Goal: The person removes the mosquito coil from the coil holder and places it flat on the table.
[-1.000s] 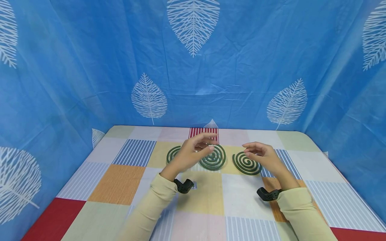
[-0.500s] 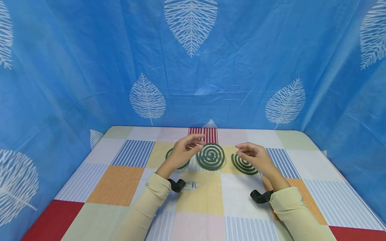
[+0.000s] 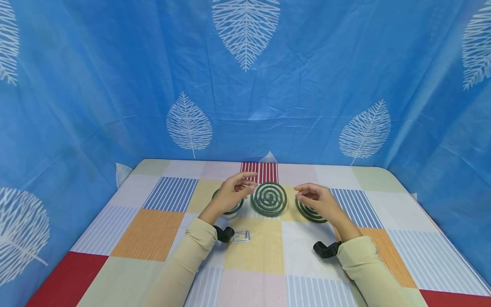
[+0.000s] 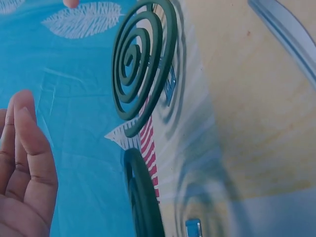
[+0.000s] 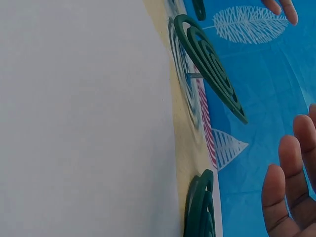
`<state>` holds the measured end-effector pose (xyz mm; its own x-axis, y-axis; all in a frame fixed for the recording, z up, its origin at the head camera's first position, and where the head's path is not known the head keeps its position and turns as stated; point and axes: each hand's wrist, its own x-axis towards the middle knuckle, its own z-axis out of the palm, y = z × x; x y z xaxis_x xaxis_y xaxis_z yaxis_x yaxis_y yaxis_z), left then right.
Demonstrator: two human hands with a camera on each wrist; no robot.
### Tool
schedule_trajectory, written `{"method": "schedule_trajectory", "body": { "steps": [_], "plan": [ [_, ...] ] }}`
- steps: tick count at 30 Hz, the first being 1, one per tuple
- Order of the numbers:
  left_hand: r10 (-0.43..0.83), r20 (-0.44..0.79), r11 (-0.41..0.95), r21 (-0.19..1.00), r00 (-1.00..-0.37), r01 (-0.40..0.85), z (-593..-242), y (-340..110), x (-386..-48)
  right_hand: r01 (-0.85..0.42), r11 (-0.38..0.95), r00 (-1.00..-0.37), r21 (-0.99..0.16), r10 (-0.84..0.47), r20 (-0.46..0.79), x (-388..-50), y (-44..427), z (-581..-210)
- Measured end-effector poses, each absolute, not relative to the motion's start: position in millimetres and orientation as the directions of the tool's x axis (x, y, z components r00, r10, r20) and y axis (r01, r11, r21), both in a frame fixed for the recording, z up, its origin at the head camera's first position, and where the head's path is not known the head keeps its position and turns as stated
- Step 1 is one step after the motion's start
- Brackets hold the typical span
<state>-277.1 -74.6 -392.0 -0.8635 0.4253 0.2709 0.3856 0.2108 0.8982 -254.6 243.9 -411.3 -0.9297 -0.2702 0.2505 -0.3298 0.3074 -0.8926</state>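
Three green mosquito coils stand in a row across the table. The middle coil [image 3: 269,199] shows whole in the head view; both wrist views show it raised above the cloth on a small metal stand [image 4: 170,88]. My left hand [image 3: 229,194] hovers in front of the left coil [image 3: 235,209] and hides part of it, its fingers loosely bent around nothing. Over the right coil [image 3: 311,214] hangs my right hand [image 3: 317,200], also holding nothing and covering some of that coil. A flat metal coil stand [image 3: 241,236] lies beside my left wrist.
A patchwork cloth [image 3: 253,256] covers the table. Blue curtains [image 3: 299,85] with white leaf prints hang behind it and at both sides. Black wrist cameras [image 3: 326,250] sit under each wrist.
My left hand has drawn left, off the middle coil, uncovering it and the loose metal stand. My right hand has shifted left over the right coil. The coils look unmoved.
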Motion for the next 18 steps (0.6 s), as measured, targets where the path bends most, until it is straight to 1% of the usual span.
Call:
{"method": "schedule_trajectory", "body": {
  "steps": [4, 11, 18],
  "plan": [
    [0.432, 0.243, 0.207, 0.911, -0.869, 0.357, -393.9, -76.1, -277.4, -0.316, 0.281, -0.93, -0.906, -0.279, 0.238, -258.7, 240.0, -412.1],
    [0.437, 0.176, 0.225, 0.928, -0.882, 0.297, -397.2, -76.1, -277.9, -0.302, 0.309, -0.937, -0.902, -0.273, 0.22, -264.9, 233.0, -413.6],
    [0.437, 0.181, 0.229, 0.925, -0.881, 0.304, -399.2, -77.0, -277.9, -0.271, 0.294, -0.945, -0.917, -0.261, 0.196, -270.4, 228.9, -416.1]
  ]
}}
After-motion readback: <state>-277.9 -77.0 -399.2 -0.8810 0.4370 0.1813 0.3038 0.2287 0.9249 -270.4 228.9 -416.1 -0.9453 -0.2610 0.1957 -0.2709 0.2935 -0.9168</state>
